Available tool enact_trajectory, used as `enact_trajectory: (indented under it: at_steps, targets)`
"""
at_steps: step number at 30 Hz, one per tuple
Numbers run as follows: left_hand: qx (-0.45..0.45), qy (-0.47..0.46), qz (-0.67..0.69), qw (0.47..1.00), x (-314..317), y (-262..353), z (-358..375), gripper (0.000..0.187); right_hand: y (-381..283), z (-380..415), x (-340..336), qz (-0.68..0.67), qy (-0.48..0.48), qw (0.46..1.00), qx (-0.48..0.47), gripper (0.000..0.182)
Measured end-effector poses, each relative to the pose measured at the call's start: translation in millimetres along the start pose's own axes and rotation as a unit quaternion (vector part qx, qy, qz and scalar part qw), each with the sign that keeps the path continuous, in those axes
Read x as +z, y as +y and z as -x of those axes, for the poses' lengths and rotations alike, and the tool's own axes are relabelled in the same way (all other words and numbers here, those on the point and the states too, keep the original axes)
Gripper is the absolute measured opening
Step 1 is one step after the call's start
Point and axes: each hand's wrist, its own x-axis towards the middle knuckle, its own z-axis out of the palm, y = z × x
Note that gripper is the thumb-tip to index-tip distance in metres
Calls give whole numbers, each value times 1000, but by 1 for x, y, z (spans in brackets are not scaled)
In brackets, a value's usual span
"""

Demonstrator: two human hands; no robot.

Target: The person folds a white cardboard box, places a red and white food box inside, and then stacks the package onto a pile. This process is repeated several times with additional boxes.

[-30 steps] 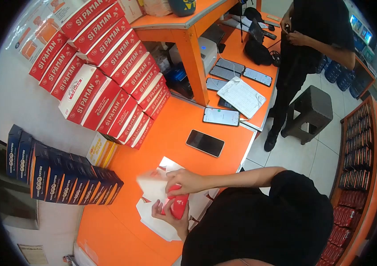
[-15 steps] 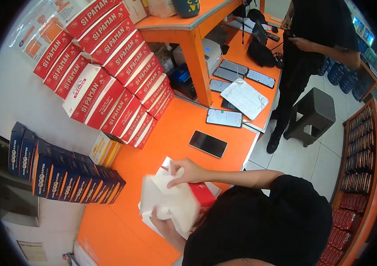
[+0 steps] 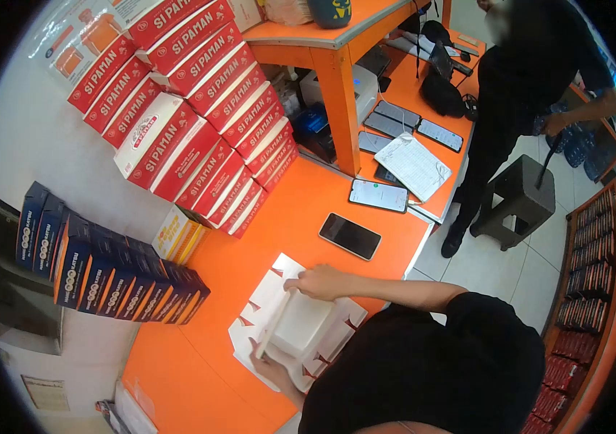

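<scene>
A paper food box point(image 3: 306, 323), white inside with dark red slits and tabs at its edges, lies partly folded on the orange table point(image 3: 199, 369). My right hand point(image 3: 320, 283) is closed on the top end of its raised inner wall. Lower down, my left hand point(image 3: 273, 367) grips the other end of that wall, its fingertips at the edge. The flaps spread flat on the left, and my black-sleeved body covers part of the right side. Beyond my right hand lies a dark-screened phone point(image 3: 350, 236).
Stacked red SI PAMAN boxes point(image 3: 199, 173) and dark blue boxes point(image 3: 116, 275) stand along the wall. Several phones point(image 3: 379, 195) and a written sheet point(image 3: 414, 165) lie farther back. A person in black point(image 3: 521, 94) stands by a grey stool point(image 3: 516, 202).
The box, earlier blurred with its red outside showing, now rests with its white inside and slit flaps visible. The nearby person's arm has lowered towards the stool.
</scene>
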Motion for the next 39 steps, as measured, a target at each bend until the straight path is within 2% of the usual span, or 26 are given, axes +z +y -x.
enact_trajectory:
  at_steps: [1, 3, 4, 7, 8, 9, 11, 14, 17, 20, 23, 26, 27, 29, 30, 33, 36, 39]
  targets:
    - [-10, -5, -15, 1000, -9, 8, -4, 32, -3, -5, -10, 68, -36, 997, -15, 47]
    - [-29, -13, -39, 999, -21, 18, -10, 33, 1, -10, -5, 99, -19, 995, -22, 53]
    - [-33, -15, -3, 999, -17, 5, -8, 34, 8, -11, -3, 119, -11, 993, -24, 57]
    - [-81, 18, 40, 996, 15, -8, 7, 34, 35, -1, 53, 43, 71, 996, -26, 63]
    - [-130, 59, 114, 983, 32, -3, 11, 33, 30, 7, 64, -109, 80, 991, -4, 62]
    - [-144, 69, 180, 971, 43, 7, 11, 34, 23, 15, 73, -258, 87, 962, 19, 62]
    - [-176, 86, 303, 933, 51, 25, 15, 36, 9, 19, 89, -247, 153, 956, 49, 57]
    - [-139, 215, 280, 925, 72, -32, 20, 39, -6, 15, 76, -234, 125, 961, 77, 47]
    - [-138, 198, 362, 900, 49, 29, 14, 40, -19, 10, 38, -216, -13, 966, 145, 46]
    - [-10, 157, 155, 975, 46, 25, 24, 40, 12, 14, 82, -191, 36, 980, 45, 51]
    - [59, 23, 68, 996, 32, -3, 42, 44, 25, 28, 84, -216, 9, 976, -42, 66]
    - [-38, -39, 197, 979, 27, 20, 50, 54, 28, 38, 76, -200, -25, 976, -88, 82]
    - [-71, -63, 237, 967, 24, 32, 52, 55, 27, 41, 69, -190, -43, 978, -75, 84]
    - [-27, -86, 295, 951, 21, 27, 53, 56, 22, 41, 55, -170, -79, 981, -52, 88]
    - [-5, -96, 324, 941, 19, 24, 53, 57, 20, 42, 53, -158, -75, 983, -56, 85]
    - [-40, -89, 262, 960, 21, 12, 53, 57, 20, 42, 55, -111, -50, 989, -78, 74]
    - [-119, -117, 295, 941, 24, -6, 58, 50, 30, 38, 67, -60, -11, 991, -117, 64]
    - [37, -154, 99, 982, 18, -10, 57, 37, 33, 39, 65, -19, -22, 990, -140, 61]
